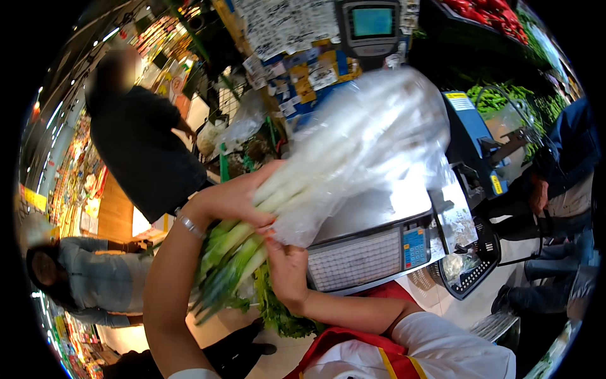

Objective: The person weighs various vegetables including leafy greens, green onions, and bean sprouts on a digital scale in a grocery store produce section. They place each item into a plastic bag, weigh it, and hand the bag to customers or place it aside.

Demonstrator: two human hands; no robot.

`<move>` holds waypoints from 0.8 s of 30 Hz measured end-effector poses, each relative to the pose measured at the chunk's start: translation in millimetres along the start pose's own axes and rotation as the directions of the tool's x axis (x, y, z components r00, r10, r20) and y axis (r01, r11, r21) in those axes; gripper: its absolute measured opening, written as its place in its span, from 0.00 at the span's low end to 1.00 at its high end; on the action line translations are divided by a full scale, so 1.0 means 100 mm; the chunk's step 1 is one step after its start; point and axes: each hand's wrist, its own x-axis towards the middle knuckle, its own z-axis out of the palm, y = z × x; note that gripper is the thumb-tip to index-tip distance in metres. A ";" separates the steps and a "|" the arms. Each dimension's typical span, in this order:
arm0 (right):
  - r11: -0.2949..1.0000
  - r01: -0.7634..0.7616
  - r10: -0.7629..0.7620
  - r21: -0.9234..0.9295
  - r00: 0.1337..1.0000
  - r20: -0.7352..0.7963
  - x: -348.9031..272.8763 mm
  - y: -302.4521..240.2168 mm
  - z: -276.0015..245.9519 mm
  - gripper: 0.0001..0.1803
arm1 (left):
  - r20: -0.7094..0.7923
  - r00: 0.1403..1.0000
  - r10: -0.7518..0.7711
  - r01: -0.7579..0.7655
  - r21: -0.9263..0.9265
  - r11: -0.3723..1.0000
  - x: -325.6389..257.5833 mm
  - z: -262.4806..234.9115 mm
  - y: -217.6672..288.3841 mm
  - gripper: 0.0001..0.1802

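Observation:
My left hand [237,197] grips a bundle of long green onions [235,256] around its middle, a bracelet on the wrist. The white stalks run up and right into a clear plastic bag [372,136]. My right hand [285,265] pinches the open lower edge of that bag, just under the stalks. The green leaf ends hang down to the lower left. Bundle and bag are held above a grey weighing scale [369,256] with a keypad.
A person in black [142,148] stands at the left, another in grey [95,281] lower left, a third in blue [568,170] at the right. A black basket [470,271] sits right of the scale. A screen [371,24] and vegetable shelves [505,95] lie behind.

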 end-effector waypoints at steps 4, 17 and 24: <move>0.996 -0.070 0.082 0.057 0.966 -0.246 0.30 -0.04 -0.33 0.07 | 0.313 0.943 0.114 -0.169 0.156 0.973 0.90 -0.02 -0.27 0.44; 0.502 -0.059 0.359 -0.863 0.922 0.146 0.68 -0.81 -1.74 0.09 | -0.112 0.961 0.252 -0.234 0.151 0.960 1.79 0.29 -0.90 0.25; 0.131 0.573 -0.210 -0.809 0.813 0.543 1.21 -1.49 -1.58 0.06 | -0.491 0.671 0.555 -0.265 0.540 0.799 1.64 0.15 -0.53 0.05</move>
